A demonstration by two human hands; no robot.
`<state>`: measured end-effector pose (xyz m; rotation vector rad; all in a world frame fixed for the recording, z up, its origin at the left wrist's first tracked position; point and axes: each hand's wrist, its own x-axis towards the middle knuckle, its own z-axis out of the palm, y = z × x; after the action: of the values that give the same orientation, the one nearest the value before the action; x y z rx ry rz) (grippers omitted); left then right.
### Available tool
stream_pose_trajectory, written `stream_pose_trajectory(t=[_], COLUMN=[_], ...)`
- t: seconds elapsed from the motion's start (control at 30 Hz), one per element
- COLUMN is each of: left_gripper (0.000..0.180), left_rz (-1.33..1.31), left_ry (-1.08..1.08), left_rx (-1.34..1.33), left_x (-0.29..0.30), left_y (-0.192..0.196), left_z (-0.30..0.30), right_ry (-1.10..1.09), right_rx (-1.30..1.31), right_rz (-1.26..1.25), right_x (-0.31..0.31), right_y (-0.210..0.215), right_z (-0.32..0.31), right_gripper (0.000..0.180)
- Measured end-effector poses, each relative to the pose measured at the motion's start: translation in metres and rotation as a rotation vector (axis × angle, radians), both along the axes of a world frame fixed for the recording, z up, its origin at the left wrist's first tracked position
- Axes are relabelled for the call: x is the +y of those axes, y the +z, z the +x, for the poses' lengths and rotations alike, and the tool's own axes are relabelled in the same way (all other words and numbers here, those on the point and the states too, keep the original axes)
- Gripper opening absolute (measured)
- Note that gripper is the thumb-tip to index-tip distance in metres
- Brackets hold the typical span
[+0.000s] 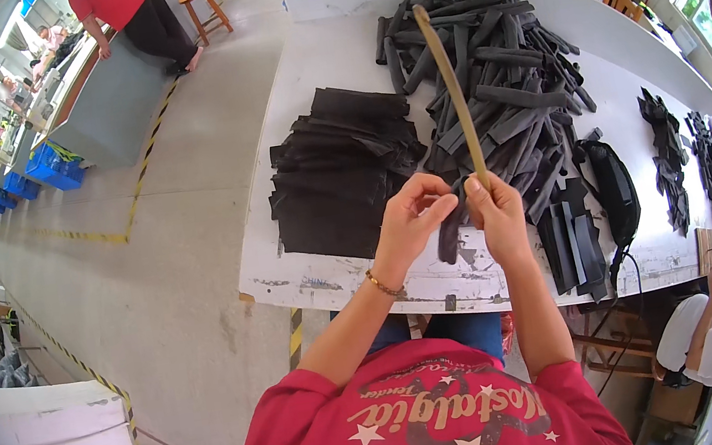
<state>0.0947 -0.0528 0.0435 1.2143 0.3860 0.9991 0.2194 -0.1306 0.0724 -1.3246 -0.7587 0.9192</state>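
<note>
Black strip point(449, 231) pinched between your two hands above the near edge of the white table point(330, 51).
Leftmost on the table lies a flat stack of black sheets point(339, 170); your left hand point(411, 219) grips the strip's upper end with its fingertips, your right hand point(494, 211) clasps a long tan stick point(449, 80) pointing up over the heap of black tubes point(501, 81), and a black pouch point(613, 184) lies farther right.

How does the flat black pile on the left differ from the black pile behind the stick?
The flat pile holds wide sheets stacked fairly neatly; the strip pile holds narrow rolled pieces lying crisscross. The flat pile lies nearer the table's left edge; the strip pile reaches further back. Both are black.
</note>
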Motion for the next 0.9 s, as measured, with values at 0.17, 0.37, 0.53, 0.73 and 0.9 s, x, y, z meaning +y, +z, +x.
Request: stream_pose_trajectory(t=[0.17, 0.37, 0.53, 0.73, 0.9], left_gripper=[0.012, 0.023, 0.021, 0.004, 0.013], left_rz=[-0.266, -0.517, -0.258, 0.785, 1.068], left_ry=[-0.016, 0.078, -0.149, 0.314, 0.405], left_rx=[-0.011, -0.123, 0.246, 0.571, 0.705], left_x=[0.0, -0.007, -0.04, -0.009, 0.066], left_y=[-0.012, -0.028, -0.054, -0.063, -0.039], left_z=[0.0, 0.007, -0.008, -0.043, -0.077], right_ry=[0.021, 0.018, -0.226, -0.482, -0.2], right_rx=[-0.1, 0.009, -0.546, -0.179, -0.26], right_rz=[0.022, -0.051, 0.074, 0.299, 0.003], right_x=[-0.005, -0.006, 0.027, 0.061, 0.001], right_y=[-0.022, -0.037, -0.03, 0.027, -0.054], right_z=[-0.01, -0.013, 0.029, 0.122, 0.066], right_gripper=[0.01, 0.011, 0.017, 0.029, 0.018])
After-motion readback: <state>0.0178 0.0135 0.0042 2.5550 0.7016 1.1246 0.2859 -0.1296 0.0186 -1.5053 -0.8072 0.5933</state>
